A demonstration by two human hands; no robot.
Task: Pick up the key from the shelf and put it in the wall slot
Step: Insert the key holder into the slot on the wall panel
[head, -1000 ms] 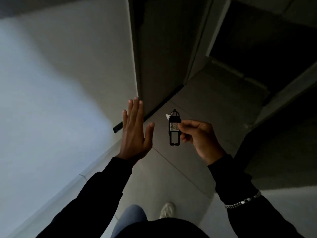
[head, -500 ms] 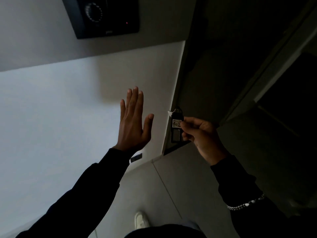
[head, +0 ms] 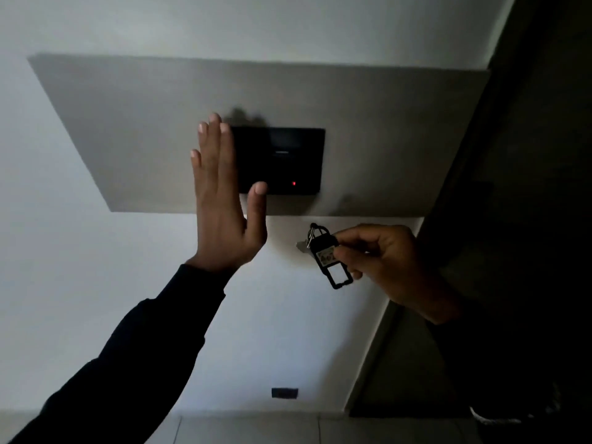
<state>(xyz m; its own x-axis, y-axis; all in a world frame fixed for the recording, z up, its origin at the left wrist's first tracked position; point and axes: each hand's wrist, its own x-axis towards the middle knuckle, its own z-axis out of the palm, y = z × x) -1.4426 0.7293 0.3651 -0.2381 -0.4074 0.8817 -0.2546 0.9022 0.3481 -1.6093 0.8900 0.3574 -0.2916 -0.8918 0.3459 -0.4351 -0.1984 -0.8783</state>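
- While the right hand [head: 389, 267] pinches the key [head: 326, 256] by its black fob, below and right of the wall slot [head: 283, 152], we judge insertion not yet begun.
- We note the left hand [head: 224, 200] spread flat, holding nothing, overlapping the black panel [head: 288, 165]; it could block the approach.
- The fob hangs tilted (light is poor), so we expect it may miss the opening.
- A two-finger pinch risks a drop.

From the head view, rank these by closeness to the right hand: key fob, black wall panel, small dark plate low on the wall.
1. Key fob: pinched in the right hand.
2. Black wall panel: up and left, red light lit.
3. Small dark plate: far below, near the floor.
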